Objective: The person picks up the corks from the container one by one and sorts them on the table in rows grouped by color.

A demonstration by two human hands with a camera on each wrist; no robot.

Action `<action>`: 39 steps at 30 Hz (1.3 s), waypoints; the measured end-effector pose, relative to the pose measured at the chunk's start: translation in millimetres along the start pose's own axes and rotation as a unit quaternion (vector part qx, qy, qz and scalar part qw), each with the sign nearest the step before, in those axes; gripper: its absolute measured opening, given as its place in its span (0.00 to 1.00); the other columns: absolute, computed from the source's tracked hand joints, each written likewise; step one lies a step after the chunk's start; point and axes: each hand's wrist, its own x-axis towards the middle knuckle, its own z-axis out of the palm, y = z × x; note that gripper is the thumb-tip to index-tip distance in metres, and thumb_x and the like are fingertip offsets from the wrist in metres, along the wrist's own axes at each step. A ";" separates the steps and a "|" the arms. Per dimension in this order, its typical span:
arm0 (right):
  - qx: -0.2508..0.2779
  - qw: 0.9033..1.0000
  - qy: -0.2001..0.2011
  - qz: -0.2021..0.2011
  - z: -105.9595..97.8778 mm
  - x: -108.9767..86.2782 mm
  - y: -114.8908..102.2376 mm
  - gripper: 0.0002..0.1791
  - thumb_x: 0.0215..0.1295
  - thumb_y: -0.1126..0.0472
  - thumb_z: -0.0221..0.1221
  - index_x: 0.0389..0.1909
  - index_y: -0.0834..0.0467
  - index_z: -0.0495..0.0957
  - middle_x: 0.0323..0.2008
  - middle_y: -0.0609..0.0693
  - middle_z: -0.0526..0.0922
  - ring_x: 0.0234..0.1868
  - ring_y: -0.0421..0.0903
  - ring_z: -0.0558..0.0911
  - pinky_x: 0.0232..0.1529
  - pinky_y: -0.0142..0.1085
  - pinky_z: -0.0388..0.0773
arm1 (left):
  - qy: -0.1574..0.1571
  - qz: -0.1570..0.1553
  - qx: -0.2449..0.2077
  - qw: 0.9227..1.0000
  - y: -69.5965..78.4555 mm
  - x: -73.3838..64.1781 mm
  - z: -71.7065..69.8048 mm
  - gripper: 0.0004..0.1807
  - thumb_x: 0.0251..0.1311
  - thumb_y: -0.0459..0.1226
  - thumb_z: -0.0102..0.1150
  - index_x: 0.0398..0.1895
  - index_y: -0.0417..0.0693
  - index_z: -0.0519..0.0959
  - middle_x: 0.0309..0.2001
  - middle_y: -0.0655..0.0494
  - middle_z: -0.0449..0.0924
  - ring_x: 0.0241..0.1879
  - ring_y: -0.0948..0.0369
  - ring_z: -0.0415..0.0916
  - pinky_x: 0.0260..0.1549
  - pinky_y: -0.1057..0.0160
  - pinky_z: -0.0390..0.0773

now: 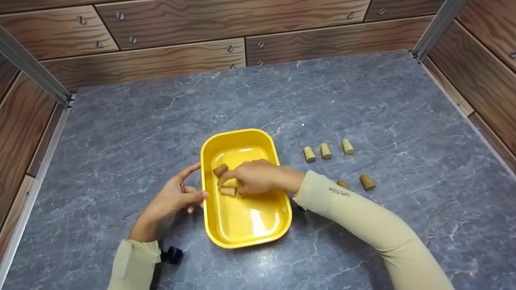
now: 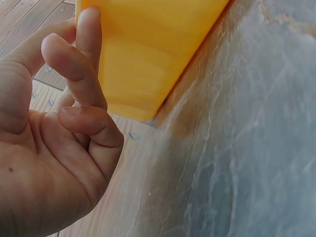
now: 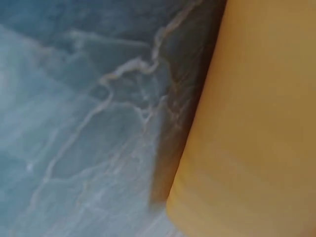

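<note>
A yellow rectangular tray [image 1: 250, 243] stands on the marbled tabletop. My left hand [image 1: 177, 193] is at its left side, index finger and thumb touching the wall near the rim; the left wrist view shows the other fingers loosely bent beside the outer wall [image 2: 148, 59]. My right hand [image 1: 256, 177] reaches into the tray over the right rim, with thumb and index finger at the two ends of a light tapered cork [image 1: 228, 191]. Just beyond those fingers, a darker brown cork [image 1: 220, 170] lies against the left wall. In the right wrist view only the tray's outer wall [image 3: 256, 118] and tabletop appear.
Three light corks [image 1: 325, 151] stand in a row right of the tray. Nearer, a brown cork [image 1: 367, 182] stands beside another cork [image 1: 342, 184] partly hidden by the right sleeve [image 1: 363, 213]. Wood-patterned panels [image 1: 181, 56] border the tabletop.
</note>
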 end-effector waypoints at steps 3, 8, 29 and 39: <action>-0.004 1.000 -0.003 -0.002 1.2 0.8 0.6 0.25 0.57 0.57 0.61 0.56 0.37 0.72 0.23 0.44 0.76 0.25 0.41 0.72 0.26 0.33 0.65 | -0.002 0.001 -0.001 1.000 0.2 -0.1 0.4 0.47 0.53 0.34 0.63 0.72 0.46 0.45 0.20 0.59 0.82 0.12 0.67 0.69 0.15 0.71 0.70; -0.007 1.000 0.007 0.000 -0.6 -1.3 1.5 0.21 0.56 0.56 0.61 0.53 0.39 0.74 0.24 0.44 0.78 0.26 0.41 0.74 0.28 0.35 0.66 | 0.000 0.002 -0.001 1.000 0.9 0.2 0.9 0.47 0.53 0.34 0.63 0.72 0.46 0.45 0.19 0.60 0.82 0.11 0.67 0.69 0.15 0.71 0.70; 0.286 0.939 0.189 -0.008 -37.0 -67.6 47.6 0.23 0.54 0.60 0.64 0.53 0.52 0.73 0.23 0.46 0.69 0.24 0.39 0.65 0.25 0.25 0.65 | -0.004 0.002 -0.014 1.000 -2.0 0.2 0.1 0.47 0.54 0.35 0.63 0.72 0.50 0.45 0.20 0.59 0.82 0.13 0.67 0.69 0.17 0.71 0.71; 0.286 0.925 0.242 0.057 -32.0 -125.1 101.0 0.25 0.54 0.59 0.65 0.54 0.54 0.73 0.23 0.48 0.71 0.20 0.35 0.65 0.19 0.25 0.65 | 0.003 -0.004 -0.026 1.000 -0.8 0.6 1.4 0.46 0.54 0.34 0.63 0.72 0.50 0.46 0.19 0.60 0.81 0.12 0.67 0.69 0.16 0.72 0.70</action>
